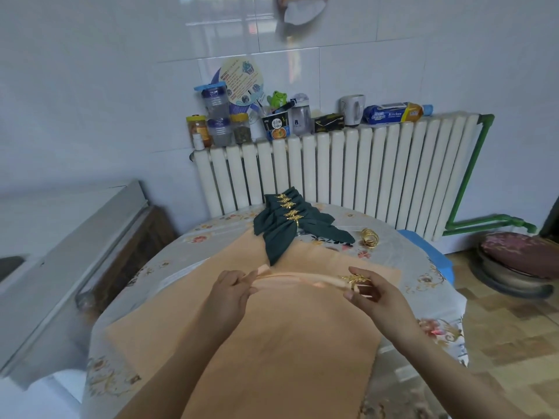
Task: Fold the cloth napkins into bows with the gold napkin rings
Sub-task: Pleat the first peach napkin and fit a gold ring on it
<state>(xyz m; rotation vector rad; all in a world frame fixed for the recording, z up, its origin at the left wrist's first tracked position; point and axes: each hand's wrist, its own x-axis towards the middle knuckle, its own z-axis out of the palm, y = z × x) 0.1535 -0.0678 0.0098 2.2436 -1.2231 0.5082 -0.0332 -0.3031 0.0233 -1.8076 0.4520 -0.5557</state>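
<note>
— White tiles and a radiator (332, 170) behind the bench (429, 267)?
— Yes; green bows (290, 225) lie there beside spare rings (369, 237).
— And each grip?
— Left hand (233, 294) pinches the pleated peach napkin (290, 279); right hand (375, 294) holds the gold ring (352, 281) around its end.

- peach napkin (290, 281) pleated into a long thin strip, held up sideways, with a gold leaf ring (352, 281) slipped on near its right end
- dark green bows (287, 225) piled at the far side, each cinched with a gold ring
- spare gold rings (369, 237) just right of that pile
</note>
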